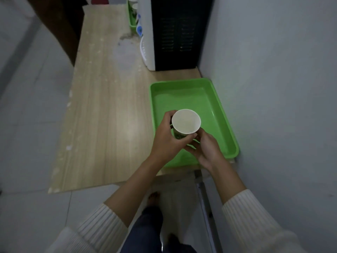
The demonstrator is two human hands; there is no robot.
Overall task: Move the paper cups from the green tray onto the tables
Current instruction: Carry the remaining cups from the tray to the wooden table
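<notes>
we hold one white paper cup with a green print [186, 123] upright in mid-air, just right of the frame's centre, above the near part of the bright green plastic tray [182, 83]. our left hand [166, 138] curls its fingers round the cup's left side, and our right hand [206, 149] pinches it low down, near the base. both hands are grasping the cup. the tray floor that shows holds nothing else. the tray lies at the right of the pale wood-grain table [109, 115], close to the wall.

the cup looks thin-walled, so we judge squeezing the main risk: two hands pressing from opposite sides could buckle it. we cannot tell whether it holds liquid. if it does, a tilt as one hand lets go would spill it. set too near the table's left edge, it could tip to the floor. at the top of the frame the black-and-white water dispenser [175, 33] and a small green holder [131, 22] of cups crowd that end, so a reach there could knock them.
</notes>
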